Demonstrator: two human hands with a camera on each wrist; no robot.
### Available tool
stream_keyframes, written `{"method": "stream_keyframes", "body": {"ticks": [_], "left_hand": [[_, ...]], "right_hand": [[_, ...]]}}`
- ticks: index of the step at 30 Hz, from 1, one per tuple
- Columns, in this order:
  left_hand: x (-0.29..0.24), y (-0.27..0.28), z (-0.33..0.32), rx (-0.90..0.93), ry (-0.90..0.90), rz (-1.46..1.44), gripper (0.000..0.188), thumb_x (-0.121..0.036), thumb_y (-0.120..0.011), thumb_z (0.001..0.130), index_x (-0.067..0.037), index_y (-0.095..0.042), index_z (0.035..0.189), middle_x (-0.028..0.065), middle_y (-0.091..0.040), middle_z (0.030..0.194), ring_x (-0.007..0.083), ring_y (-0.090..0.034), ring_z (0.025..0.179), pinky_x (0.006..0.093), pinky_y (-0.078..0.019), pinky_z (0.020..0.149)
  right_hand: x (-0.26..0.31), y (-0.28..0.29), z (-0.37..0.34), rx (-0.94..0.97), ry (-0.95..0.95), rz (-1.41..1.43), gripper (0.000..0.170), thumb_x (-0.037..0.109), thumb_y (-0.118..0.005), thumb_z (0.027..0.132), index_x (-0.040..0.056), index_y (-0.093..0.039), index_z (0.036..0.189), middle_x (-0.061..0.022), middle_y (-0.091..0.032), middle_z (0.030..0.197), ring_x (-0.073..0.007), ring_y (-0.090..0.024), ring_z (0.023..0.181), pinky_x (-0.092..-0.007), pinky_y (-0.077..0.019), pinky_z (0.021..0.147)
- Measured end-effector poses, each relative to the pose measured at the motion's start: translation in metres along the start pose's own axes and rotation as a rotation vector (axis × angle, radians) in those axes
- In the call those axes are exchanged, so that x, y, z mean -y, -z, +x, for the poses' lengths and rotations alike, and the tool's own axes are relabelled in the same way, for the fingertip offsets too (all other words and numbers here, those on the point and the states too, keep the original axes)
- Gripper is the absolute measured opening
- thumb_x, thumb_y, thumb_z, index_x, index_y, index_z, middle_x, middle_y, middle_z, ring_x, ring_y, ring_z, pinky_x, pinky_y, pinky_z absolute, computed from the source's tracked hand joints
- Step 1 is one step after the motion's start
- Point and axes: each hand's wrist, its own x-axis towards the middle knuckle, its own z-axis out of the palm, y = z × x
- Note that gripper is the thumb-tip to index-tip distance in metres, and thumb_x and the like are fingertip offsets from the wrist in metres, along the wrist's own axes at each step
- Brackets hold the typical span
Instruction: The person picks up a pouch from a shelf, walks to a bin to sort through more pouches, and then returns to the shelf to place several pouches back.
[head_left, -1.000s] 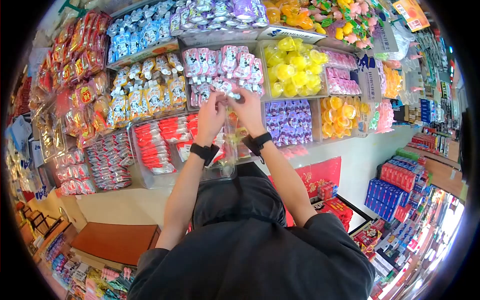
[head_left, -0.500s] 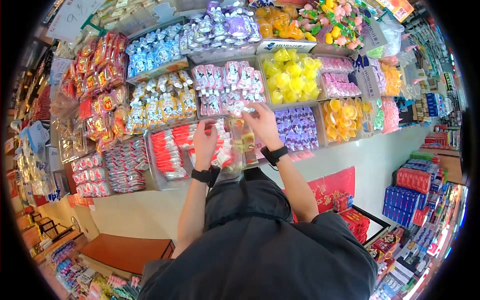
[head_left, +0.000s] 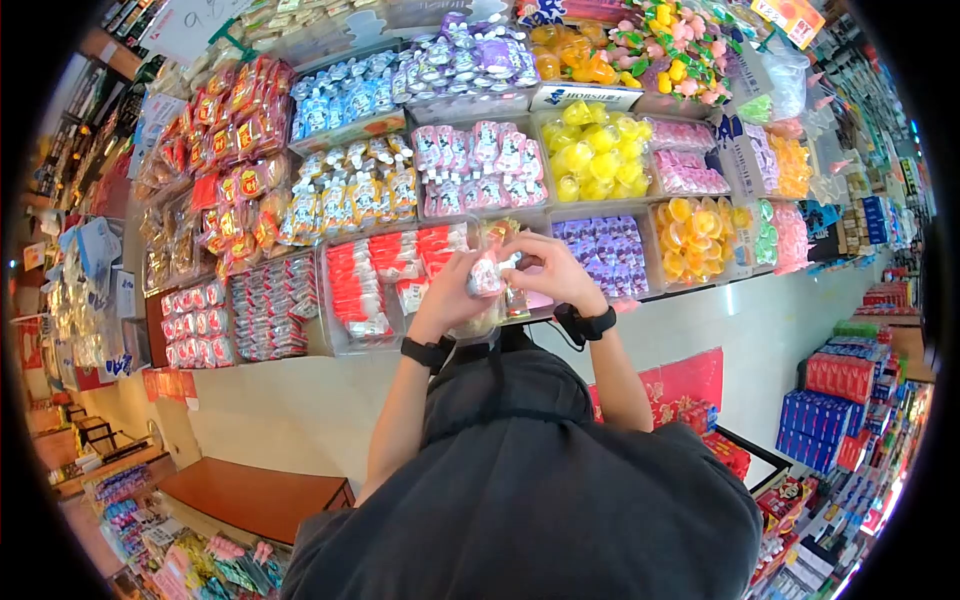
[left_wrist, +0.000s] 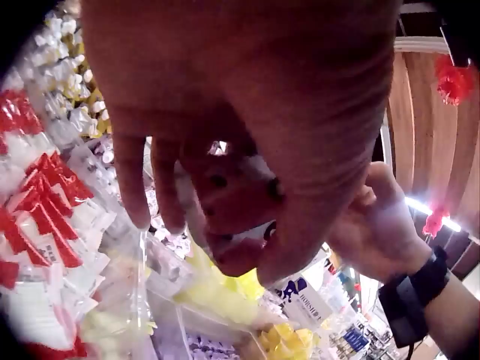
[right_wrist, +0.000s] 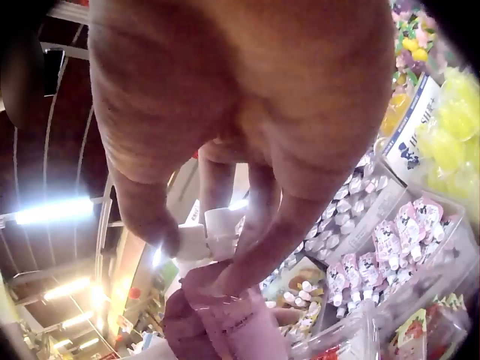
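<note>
In front of the body, my left hand [head_left: 452,292] grips a pink spout pouch [head_left: 484,279] with a printed cartoon. My right hand [head_left: 548,268] meets it from the other side, thumb and finger pinching its spout end. Two white caps [right_wrist: 220,223] show between the right fingers in the right wrist view, with the pink pouch body [right_wrist: 251,330] below. The left wrist view has the left thumb and fingers curled round the pouch [left_wrist: 232,259], in shadow. Beyond the hands is a bin of similar pink pouches [head_left: 482,165].
Under the left hand stands a clear tray of red-and-white packets [head_left: 355,290]. Purple packets [head_left: 605,255] and orange cups [head_left: 692,240] fill bins to the right. Yellow packs [head_left: 595,150], orange pouches [head_left: 340,205] and blue pouches [head_left: 345,95] lie farther back.
The right hand has brought the pouch from over the pink bin toward the body. The left hand, apart half a second ago above the red-and-white packets, now grips it too.
</note>
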Motion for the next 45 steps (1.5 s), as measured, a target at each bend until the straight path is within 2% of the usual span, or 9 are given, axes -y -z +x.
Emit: {"method": "stream_keyframes", "body": {"ticks": [7,8,12,16,22,26,33,36,45], "left_hand": [[-0.006,-0.004,-0.038,-0.013,0.17,-0.024,0.066,-0.023,-0.088,0.078,-0.002,-0.058,0.132,0.0167,-0.071,0.115,0.0321,-0.071,0.106,0.0408,-0.0552,0.092],[-0.013,-0.001,-0.041,-0.022,0.222,-0.005,0.065,-0.022,-0.088,0.078,-0.002,-0.058,0.132,0.0158,-0.072,0.114,0.0309,-0.071,0.104,0.0406,-0.0558,0.091],[-0.014,-0.001,-0.053,-0.172,0.291,-0.097,0.064,-0.028,-0.091,0.075,-0.003,-0.058,0.124,0.0232,-0.074,0.112,0.0392,-0.073,0.106,0.0449,-0.0573,0.087],[-0.044,-0.001,-0.061,-0.287,0.317,0.02,0.066,-0.025,-0.091,0.076,-0.001,-0.055,0.126,0.0241,-0.074,0.113,0.0408,-0.073,0.107,0.0452,-0.0574,0.087],[-0.06,-0.002,-0.062,-0.055,0.28,0.12,0.099,-0.039,-0.087,0.086,0.012,-0.033,0.152,0.0251,-0.065,0.134,0.0316,-0.071,0.115,0.0394,-0.0572,0.094],[-0.039,-0.008,-0.062,-0.001,0.351,-0.329,0.059,-0.025,-0.076,0.098,0.004,-0.044,0.139,0.0132,-0.064,0.127,0.0172,-0.068,0.11,0.032,-0.0567,0.089],[-0.063,-0.01,-0.055,0.039,0.399,-0.685,0.065,-0.013,-0.08,0.092,-0.001,-0.041,0.142,0.0093,-0.062,0.131,0.0159,-0.066,0.113,0.0307,-0.0556,0.09],[-0.072,-0.016,-0.056,-0.033,0.348,-0.682,0.069,-0.024,-0.088,0.084,-0.001,-0.045,0.133,0.0078,-0.063,0.113,0.0113,-0.065,0.096,0.0275,-0.0556,0.078],[-0.094,-0.031,-0.065,-0.165,0.357,-0.557,0.07,-0.025,-0.086,0.089,-0.002,-0.045,0.141,0.0077,-0.067,0.113,0.013,-0.069,0.091,0.0283,-0.06,0.076]], "right_hand": [[-0.012,-0.031,-0.014,0.014,-0.064,0.226,0.035,0.01,-0.074,0.098,0.0035,-0.066,0.131,-0.0005,-0.066,0.108,-0.0052,-0.061,0.091,-0.0247,-0.0543,0.08],[-0.008,-0.034,-0.018,0.033,-0.199,0.298,0.054,0.011,-0.074,0.099,0.006,-0.053,0.148,-0.0025,-0.063,0.113,-0.0074,-0.062,0.096,-0.0255,-0.0547,0.083],[-0.037,-0.066,-0.02,0.02,-0.054,0.245,0.081,0.02,-0.079,0.097,0.0015,-0.031,0.159,-0.0126,-0.06,0.122,-0.0176,-0.067,0.101,-0.0332,-0.0586,0.085],[-0.018,-0.081,-0.026,-0.052,-0.155,0.291,0.093,0.013,-0.084,0.091,0.0042,-0.025,0.163,-0.012,-0.054,0.126,-0.018,-0.064,0.102,-0.0316,-0.0581,0.082],[-0.025,-0.071,-0.039,-0.14,-0.147,0.215,0.099,0.022,-0.09,0.084,0.0047,-0.028,0.16,-0.0191,-0.059,0.127,-0.0196,-0.066,0.098,-0.033,-0.0571,0.08],[-0.03,-0.057,-0.055,-0.198,-0.218,0.383,0.086,0.021,-0.09,0.084,0.0037,-0.039,0.151,-0.0155,-0.059,0.128,-0.0183,-0.063,0.105,-0.0346,-0.0558,0.087],[-0.014,-0.043,-0.069,-0.171,-0.229,0.543,0.046,0.014,-0.082,0.094,0.0052,-0.052,0.129,-0.003,-0.061,0.116,-0.0093,-0.061,0.102,-0.0261,-0.0518,0.087],[-0.012,-0.044,-0.074,-0.179,-0.243,0.594,0.045,0.017,-0.08,0.096,0.0046,-0.054,0.13,-0.0013,-0.06,0.118,-0.0095,-0.06,0.104,-0.0268,-0.0515,0.089],[-0.029,-0.037,-0.076,-0.104,-0.289,0.509,0.076,0.029,-0.086,0.09,-0.0037,-0.049,0.147,-0.0119,-0.065,0.125,-0.0166,-0.063,0.112,-0.031,-0.0538,0.093]]}}
